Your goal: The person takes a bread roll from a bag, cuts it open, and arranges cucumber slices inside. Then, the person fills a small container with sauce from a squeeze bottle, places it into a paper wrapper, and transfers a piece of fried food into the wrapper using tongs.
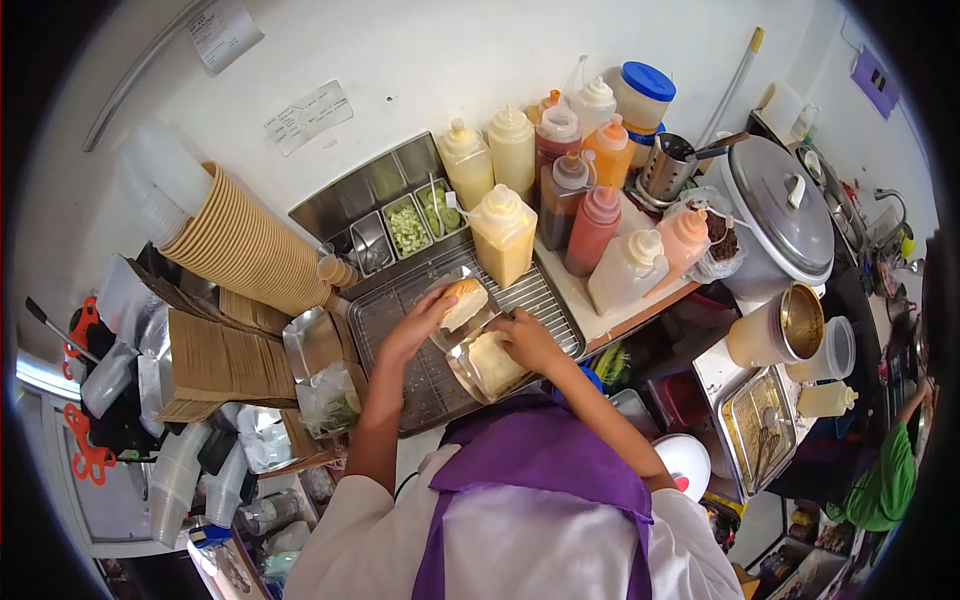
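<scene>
My left hand (pixel 422 322) is closed round the left side of a bread bun (pixel 464 303) with a browned top, above a foil tray on the metal rack. Beside it, my right hand (pixel 526 340) touches the upper right edge of a pale, cut bread piece (pixel 492 362) that lies in a foil wrapper or tray (pixel 462 368); its fingertips are partly hidden. Both foil pieces rest on a wire rack in a large metal tray (pixel 405 395). A squeeze bottle of yellow sauce (pixel 503 236) stands just behind the bread.
Metal bins of chopped greens (pixel 407 228) stand behind the rack. Several sauce bottles (pixel 594 230) crowd the right. Stacked paper bowls (pixel 240 240) and cardboard trays (pixel 225 360) are at left. A large lidded pot (pixel 780 205) stands at right; another person's green sleeve (pixel 880 480) shows far right.
</scene>
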{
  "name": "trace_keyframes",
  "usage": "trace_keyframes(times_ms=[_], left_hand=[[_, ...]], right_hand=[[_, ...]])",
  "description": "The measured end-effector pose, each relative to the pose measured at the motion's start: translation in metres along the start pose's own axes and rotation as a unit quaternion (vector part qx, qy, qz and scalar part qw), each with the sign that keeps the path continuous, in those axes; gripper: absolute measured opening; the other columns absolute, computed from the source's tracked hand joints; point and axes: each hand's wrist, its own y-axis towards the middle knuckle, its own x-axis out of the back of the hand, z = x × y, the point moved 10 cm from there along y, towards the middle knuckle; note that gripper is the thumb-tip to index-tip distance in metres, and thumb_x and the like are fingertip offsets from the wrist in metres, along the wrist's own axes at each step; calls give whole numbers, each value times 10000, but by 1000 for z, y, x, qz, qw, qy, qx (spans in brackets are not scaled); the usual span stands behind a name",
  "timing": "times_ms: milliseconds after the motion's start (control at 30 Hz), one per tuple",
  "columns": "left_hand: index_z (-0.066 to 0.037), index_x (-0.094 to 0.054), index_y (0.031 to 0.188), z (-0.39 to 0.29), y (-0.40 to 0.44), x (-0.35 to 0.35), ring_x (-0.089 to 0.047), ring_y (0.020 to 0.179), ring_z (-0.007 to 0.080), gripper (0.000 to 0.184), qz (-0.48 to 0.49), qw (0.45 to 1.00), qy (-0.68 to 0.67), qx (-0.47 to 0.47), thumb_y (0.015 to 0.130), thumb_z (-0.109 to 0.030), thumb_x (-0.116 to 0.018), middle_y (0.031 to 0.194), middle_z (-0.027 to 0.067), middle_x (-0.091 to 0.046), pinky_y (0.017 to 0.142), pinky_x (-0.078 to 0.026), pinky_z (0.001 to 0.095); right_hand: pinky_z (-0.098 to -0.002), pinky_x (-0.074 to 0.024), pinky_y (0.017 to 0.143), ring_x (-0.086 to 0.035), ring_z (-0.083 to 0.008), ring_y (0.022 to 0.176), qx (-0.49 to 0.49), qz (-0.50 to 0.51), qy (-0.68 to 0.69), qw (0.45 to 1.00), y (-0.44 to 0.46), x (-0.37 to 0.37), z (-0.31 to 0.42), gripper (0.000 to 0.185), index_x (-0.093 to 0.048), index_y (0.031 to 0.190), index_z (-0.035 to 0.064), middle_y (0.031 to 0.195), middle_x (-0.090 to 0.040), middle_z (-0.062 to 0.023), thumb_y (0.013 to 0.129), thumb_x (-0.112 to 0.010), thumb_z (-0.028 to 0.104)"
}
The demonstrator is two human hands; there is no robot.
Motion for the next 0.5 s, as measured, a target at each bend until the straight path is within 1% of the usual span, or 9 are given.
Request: trace_keyframes(times_ms=[67, 133, 167, 267, 367, 400, 433, 467, 500], left_hand=[[-107, -397, 1404, 10, 8, 2, -474, 1179, 175, 585, -6, 1000, 11, 18, 930, -429, -513, 1326, 76, -479, 924, -433, 336], [-100, -414, 1387, 24, 16, 7, -505, 1150, 188, 582, -13, 999, -16, 51, 929, -447, -509, 1297, 76, -503, 913, -441, 349], [-97, -423, 1378, 32, 19, 9, -521, 1135, 195, 581, -16, 997, -30, 68, 929, -456, -507, 1283, 76, -515, 907, -446, 355], [-82, -433, 1354, 34, 15, 12, -546, 1110, 198, 538, -39, 994, -8, 105, 952, -439, -471, 1250, 79, -532, 905, -469, 382], [-58, -472, 1312, 32, 19, 20, -554, 1105, 233, 479, -105, 993, -11, 56, 976, -398, -435, 1221, 133, -558, 892, -472, 395], [-43, -482, 1294, 25, 23, 31, -563, 1070, 275, 451, -156, 984, 80, -15, 984, -364, -420, 1187, 161, -567, 891, -463, 416], [-27, -492, 1277, 19, 25, 39, -572, 1036, 317, 425, -205, 960, 170, -86, 991, -330, -404, 1153, 189, -577, 891, -455, 437], [-12, -501, 1260, 13, 23, 44, -581, 1001, 359, 401, -250, 920, 257, -155, 999, -296, -389, 1119, 218, -586, 891, -446, 458], [3, -498, 1256, 8, 17, 42, -565, 1012, 375, 391, -270, 907, 280, -159, 991, -267, -398, 1115, 232, -578, 900, -436, 457]], right_hand=[[-465, -460, 916, -502, -393, 1119, 30, 5, -15, 999, -3, -3, 4, 339, -628, 1113, 254, 1187, -489, -161, 799, -638, 126], [-468, -457, 922, -497, -396, 1127, 51, 8, -16, 999, -4, -3, 7, 376, -622, 1126, 276, 1218, -474, -166, 794, -626, 100], [-473, -451, 929, -483, -390, 1151, 51, 14, -17, 998, -5, -4, 6, 396, -626, 1138, 300, 1251, -460, -168, 796, -619, 101], [-484, -441, 936, -474, -376, 1166, 79, -10, 3, 997, -6, -4, 7, 399, -633, 1143, 312, 1265, -453, -165, 799, -613, 111], [-488, -435, 936, -476, -357, 1161, 102, -27, -45, 993, -12, 1, 16, 366, -653, 1120, 296, 1273, -452, -153, 803, -607, 118], [-487, -436, 933, -477, -353, 1158, 101, -32, -46, 993, -13, 3, 16, 359, -657, 1116, 287, 1276, -452, -149, 802, -608, 119], [-486, -436, 931, -478, -349, 1155, 100, -36, -48, 993, -14, 3, 17, 353, -662, 1112, 278, 1280, -452, -144, 800, -610, 121], [-486, -437, 928, -479, -345, 1152, 100, -40, -50, 993, -14, 4, 18, 347, -666, 1108, 270, 1283, -452, -140, 799, -611, 122], [-486, -436, 926, -479, -343, 1152, 98, -54, -49, 993, -15, 8, 20, 339, -668, 1104, 265, 1290, -452, -138, 799, -613, 127]])
